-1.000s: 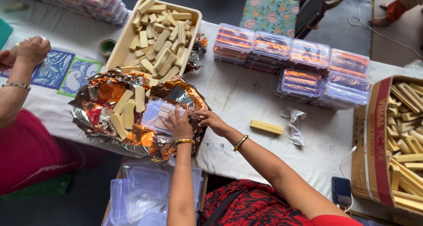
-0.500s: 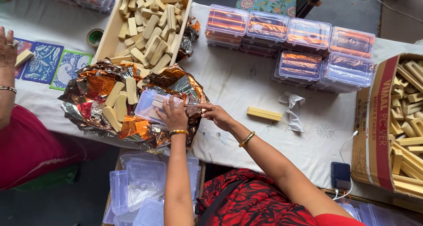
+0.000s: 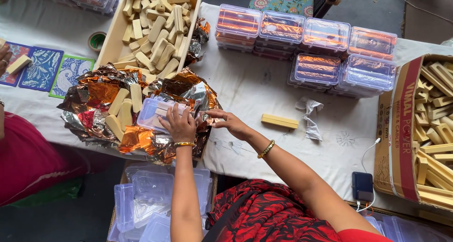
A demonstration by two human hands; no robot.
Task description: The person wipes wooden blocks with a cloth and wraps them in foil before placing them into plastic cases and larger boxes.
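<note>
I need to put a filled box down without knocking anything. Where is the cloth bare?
Bare cloth lies between the foil heap and the stacked clear boxes, above the lone yellow bar. Another patch sits between that bar and the cardboard carton. Around the left hand and right hand it is crowded.

Packing workshop: table (image 3: pixel 264 88) of stacked boxes (image 3: pixel 325 53), foil (image 3: pixel 101 93).

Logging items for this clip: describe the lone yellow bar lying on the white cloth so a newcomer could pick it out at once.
Start at the big cardboard box of yellow pieces on the right, then move left across the white tablecloth past a crumpled white wrapper. The yellow bar lies flat just beyond, right of the right hand. Unlike the other bars, it lies alone, outside any tray, box or foil.
</note>
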